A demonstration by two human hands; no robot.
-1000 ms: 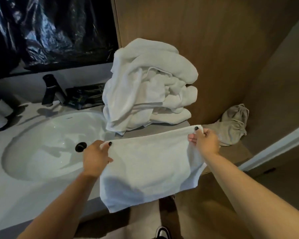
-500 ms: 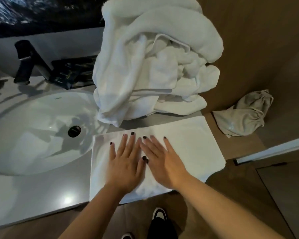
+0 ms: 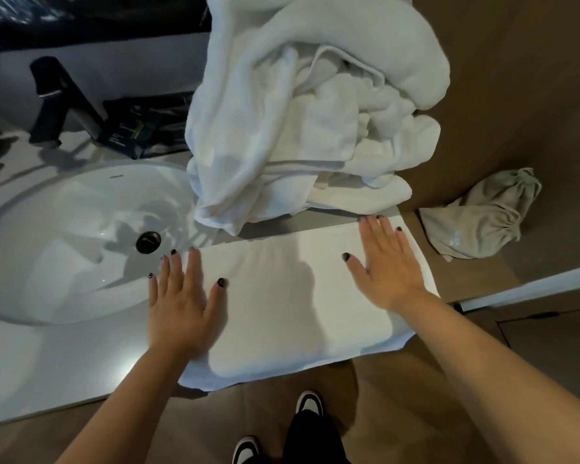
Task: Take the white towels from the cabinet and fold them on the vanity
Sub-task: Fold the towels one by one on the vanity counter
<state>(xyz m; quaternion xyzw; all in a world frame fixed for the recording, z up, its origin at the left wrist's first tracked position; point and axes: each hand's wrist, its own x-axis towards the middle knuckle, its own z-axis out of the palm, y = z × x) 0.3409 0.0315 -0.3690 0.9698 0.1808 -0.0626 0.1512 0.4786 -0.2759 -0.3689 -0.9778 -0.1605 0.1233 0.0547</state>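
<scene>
White counter (image 3: pixel 64 356) runs along a wood-panelled wall, with an oval sink (image 3: pixel 64 246) set into it and a dark faucet (image 3: pixel 52 95) behind. We have one white towel (image 3: pixel 282 313) laid flat on the counter just right of the sink, its near edge hanging a little over the front lip. Our left hand (image 3: pixel 181 303) lies flat on the towel's left end, fingers straight and reaching toward the sink rim; our right hand (image 3: pixel 387 262) lies flat near the right end, fingers spread. Neither grip is closed on anything: both palms press the cloth, and we judge this is to smooth it and hold it square for the next fold. Set well apart like this, the hands can flatten the whole width at once. Behind the towel, a loose pile (image 3: pixel 308 112) of white towels leans against the wall, awaiting folding; its lower edge sits just beside the flat towel's far side. A grey cloth bag (image 3: pixel 482 222) rests on the wooden ledge to the right, apart from our work.
</scene>
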